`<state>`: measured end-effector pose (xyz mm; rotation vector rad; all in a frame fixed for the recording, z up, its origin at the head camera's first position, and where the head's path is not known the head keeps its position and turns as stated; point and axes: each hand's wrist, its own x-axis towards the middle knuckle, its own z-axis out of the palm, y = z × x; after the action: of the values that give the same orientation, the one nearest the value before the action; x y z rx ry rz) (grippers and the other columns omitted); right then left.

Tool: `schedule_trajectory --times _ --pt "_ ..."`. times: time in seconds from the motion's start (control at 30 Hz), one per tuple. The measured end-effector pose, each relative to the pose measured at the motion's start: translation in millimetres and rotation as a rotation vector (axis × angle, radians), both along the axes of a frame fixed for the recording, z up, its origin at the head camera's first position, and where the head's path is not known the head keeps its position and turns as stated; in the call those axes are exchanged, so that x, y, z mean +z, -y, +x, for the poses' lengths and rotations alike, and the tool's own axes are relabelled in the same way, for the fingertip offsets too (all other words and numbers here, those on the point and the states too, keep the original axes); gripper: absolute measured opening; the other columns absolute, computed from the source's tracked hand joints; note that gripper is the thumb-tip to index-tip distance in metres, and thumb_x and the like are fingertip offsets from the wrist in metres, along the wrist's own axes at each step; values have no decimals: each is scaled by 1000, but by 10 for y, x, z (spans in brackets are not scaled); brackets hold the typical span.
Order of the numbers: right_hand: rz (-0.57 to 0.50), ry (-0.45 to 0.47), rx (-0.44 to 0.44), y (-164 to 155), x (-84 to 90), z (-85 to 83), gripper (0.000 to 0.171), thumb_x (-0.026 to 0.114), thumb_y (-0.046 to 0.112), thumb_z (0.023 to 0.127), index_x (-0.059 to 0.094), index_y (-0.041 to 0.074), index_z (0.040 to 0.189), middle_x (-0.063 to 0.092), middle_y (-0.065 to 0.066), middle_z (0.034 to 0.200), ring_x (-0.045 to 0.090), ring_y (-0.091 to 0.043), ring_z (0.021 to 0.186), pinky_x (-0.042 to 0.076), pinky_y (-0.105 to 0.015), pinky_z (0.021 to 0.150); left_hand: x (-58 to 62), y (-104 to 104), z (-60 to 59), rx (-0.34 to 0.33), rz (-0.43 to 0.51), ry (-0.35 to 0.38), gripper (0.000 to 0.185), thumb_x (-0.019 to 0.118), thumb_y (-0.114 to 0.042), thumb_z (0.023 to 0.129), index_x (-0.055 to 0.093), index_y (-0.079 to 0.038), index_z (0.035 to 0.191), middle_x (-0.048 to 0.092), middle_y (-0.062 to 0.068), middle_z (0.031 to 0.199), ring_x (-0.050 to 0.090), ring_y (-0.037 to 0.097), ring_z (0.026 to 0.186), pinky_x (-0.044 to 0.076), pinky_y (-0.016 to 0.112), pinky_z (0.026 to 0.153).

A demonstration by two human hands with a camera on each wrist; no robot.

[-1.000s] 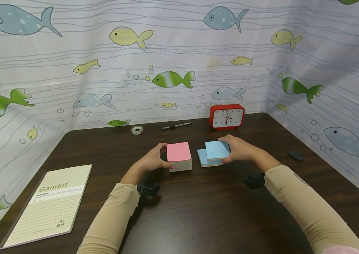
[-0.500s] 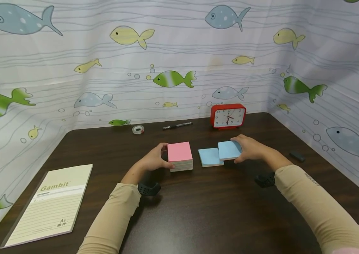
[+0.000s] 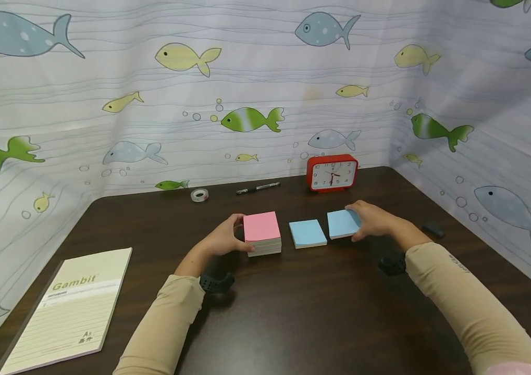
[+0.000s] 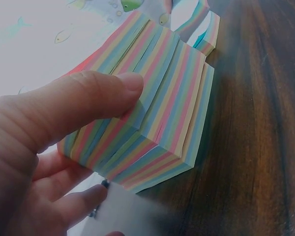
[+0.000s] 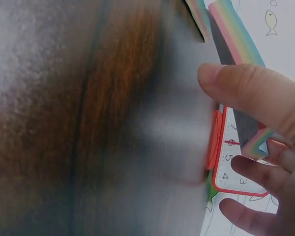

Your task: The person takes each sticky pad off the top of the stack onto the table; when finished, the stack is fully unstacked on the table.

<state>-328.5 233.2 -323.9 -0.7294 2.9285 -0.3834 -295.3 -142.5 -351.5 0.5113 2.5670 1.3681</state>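
My left hand [image 3: 218,239] grips a tall stack of sticky note pads [image 3: 262,227] with a pink top, thumb on the near side. In the left wrist view its sides show striped layers of pink, yellow, green and blue. A blue-topped sticky note pad [image 3: 343,224] is pinched between the thumb and fingers of my right hand [image 3: 372,221]. Its underside [image 5: 229,46] shows dark in the right wrist view, so it is held off the table. Between the two hands, another blue-topped pad [image 3: 307,233] lies flat on the dark table.
A red alarm clock [image 3: 332,173] stands at the back. Along the back edge lie a pen [image 3: 258,188] and a tape roll [image 3: 199,195]. A notebook [image 3: 68,307] lies at the left, a small dark object [image 3: 433,230] at the right. A fish-print curtain [image 3: 265,78] surrounds the table.
My right hand has moved right with the upper blue pad, off the lower blue pad, which is now fully uncovered. My left hand keeps its grip on the pink-topped stack.
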Motion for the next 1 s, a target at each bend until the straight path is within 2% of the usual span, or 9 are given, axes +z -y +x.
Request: schedule_trajectory --times 0.2,0.33,0.4,0.47,0.6,0.7,0.9,1.0 --pt "28 29 27 10 -88 -35 80 79 21 60 40 -7 124 42 -21 116 45 -30 93 40 -43 76 -62 6 35 6 3 3 86 78 -16 63 26 3 128 33 19 130 30 32 121 28 44 95" --pt "63 36 34 36 -76 -61 80 80 18 58 41 -6 124 41 -20 117 45 -30 95 39 -44 79 -65 4 20 4 20 -5 85 78 -14 63 26 3 128 33 19 130 30 32 121 28 44 95" --pt "91 43 40 49 -50 -75 81 81 18 57 40 -5 124 41 -20 119 44 -31 97 38 -46 80 -47 6 18 -9 31 -5 84 78 -12 64 25 4 127 32 20 130 29 34 122 28 45 95" --pt "123 46 38 57 -22 -96 83 81 18 57 40 -3 125 40 -20 120 43 -32 99 38 -47 80 41 -12 63 -13 40 6 83 76 -8 64 25 6 127 31 22 130 28 35 122 27 46 96" --pt "178 65 6 75 27 -126 85 82 19 55 39 2 127 38 -19 123 39 -36 102 38 -49 78 68 -10 57 -7 34 3 83 77 -9 64 25 4 127 32 20 130 28 33 122 26 45 96" --pt "199 80 -26 89 42 -131 85 83 17 55 39 4 127 37 -18 124 37 -37 104 38 -51 77 -6 6 2 -5 32 -17 84 78 -13 63 26 2 127 33 18 130 29 32 122 27 44 96" --pt "233 64 -33 111 19 -132 83 82 14 55 40 4 126 38 -18 122 38 -37 102 40 -49 74 -23 1 2 -7 21 -6 83 78 -14 63 26 3 127 32 18 130 28 32 123 27 44 96" --pt "273 57 -37 138 30 -121 87 82 13 56 37 5 130 34 -17 127 34 -39 108 41 -50 73 -18 4 -4 1 17 -6 83 78 -13 63 27 2 126 33 18 130 28 31 123 27 43 96"
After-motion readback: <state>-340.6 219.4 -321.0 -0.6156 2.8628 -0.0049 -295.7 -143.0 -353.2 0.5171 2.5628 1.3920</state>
